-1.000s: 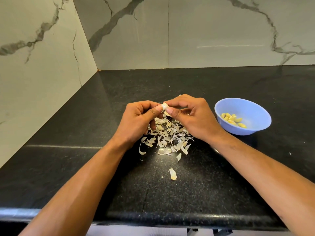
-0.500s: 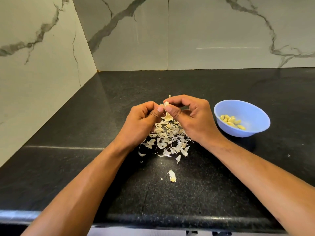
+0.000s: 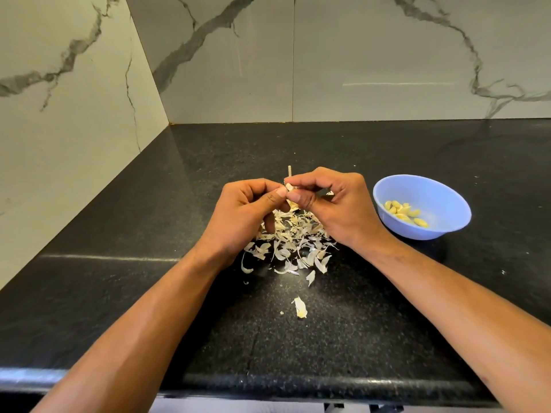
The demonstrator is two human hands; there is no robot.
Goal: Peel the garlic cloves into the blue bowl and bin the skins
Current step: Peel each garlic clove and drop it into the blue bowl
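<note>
Head view shows the garlic clove (image 3: 288, 186) pinched between the fingertips of your left hand (image 3: 242, 214) and your right hand (image 3: 338, 208), both clamped on it, above the bench (image 3: 149, 293). Keep the left pinch firm and pull the skin away with the right thumb, close to the clove, so the skin drops straight down. Under both hands lies the pile of skins (image 3: 290, 242); one loose skin (image 3: 299, 307) lies nearer to you. To the right of your right hand stands the blue bowl (image 3: 447, 231) with peeled cloves (image 3: 405, 213). Nothing blocks the way to it. No bin is visible.
</note>
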